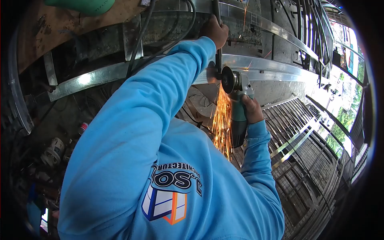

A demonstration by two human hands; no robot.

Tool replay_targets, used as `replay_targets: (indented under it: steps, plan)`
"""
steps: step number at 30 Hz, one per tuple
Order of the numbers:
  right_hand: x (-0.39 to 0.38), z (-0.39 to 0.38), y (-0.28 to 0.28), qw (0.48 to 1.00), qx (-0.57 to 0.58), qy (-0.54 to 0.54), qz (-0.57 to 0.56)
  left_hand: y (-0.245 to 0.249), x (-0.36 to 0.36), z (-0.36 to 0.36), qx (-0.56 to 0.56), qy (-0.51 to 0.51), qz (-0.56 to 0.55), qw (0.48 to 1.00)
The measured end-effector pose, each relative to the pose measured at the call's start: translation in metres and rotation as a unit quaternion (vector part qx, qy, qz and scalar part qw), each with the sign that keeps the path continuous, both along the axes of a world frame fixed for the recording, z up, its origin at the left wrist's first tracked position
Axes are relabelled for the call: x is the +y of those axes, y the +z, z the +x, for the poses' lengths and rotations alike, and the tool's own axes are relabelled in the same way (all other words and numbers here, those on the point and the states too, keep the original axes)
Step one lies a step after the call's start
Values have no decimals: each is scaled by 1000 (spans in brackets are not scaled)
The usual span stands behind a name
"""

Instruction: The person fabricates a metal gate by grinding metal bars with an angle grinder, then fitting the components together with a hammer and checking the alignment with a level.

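Observation:
My left hand (215, 32) is closed around a dark metal bar (219, 60), which runs from the top edge toward my body. The handle of an angle grinder (239, 110) is gripped in my right hand (253, 109). At the near end of the bar, the grinder's dark disc (228, 79) meets the metal, and orange sparks (222, 124) stream down toward my blue shirt. The exact contact point is hard to make out. Both arms wear blue sleeves.
Shiny metal beams (276, 68) lie crosswise under the bar. A black cable (140, 40) loops at upper left. Metal grilles (296, 124) are stacked at right. A white bucket (53, 152) and a lit screen (44, 220) are at lower left. A green object (86, 6) rests on a brown board (52, 34).

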State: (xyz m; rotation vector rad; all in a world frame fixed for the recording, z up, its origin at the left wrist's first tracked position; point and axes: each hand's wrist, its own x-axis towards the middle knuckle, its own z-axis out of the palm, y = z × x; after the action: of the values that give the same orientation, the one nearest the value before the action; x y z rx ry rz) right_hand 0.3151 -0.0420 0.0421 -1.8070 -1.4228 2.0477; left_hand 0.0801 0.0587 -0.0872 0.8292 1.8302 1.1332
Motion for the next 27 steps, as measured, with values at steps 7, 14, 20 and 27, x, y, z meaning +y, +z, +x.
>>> replay_targets:
  steps: [7, 14, 20, 27]
  plan:
    - [-6, -3, 3, 999, 22, -37, -14, 2, 1, 1, -24, -1, -10, 1000]
    - [-2, 6, -1, 1000, 11, -15, -4, 0, 2, 1, -8, 5, -6, 1000]
    - [-3, 9, -8, 999, -4, -32, 30, -7, 4, 4, -10, 12, 5, 1000]
    - [-1, -4, 11, 1000, -11, -8, -15, 6, 0, -2, -22, -7, -4, 1000]
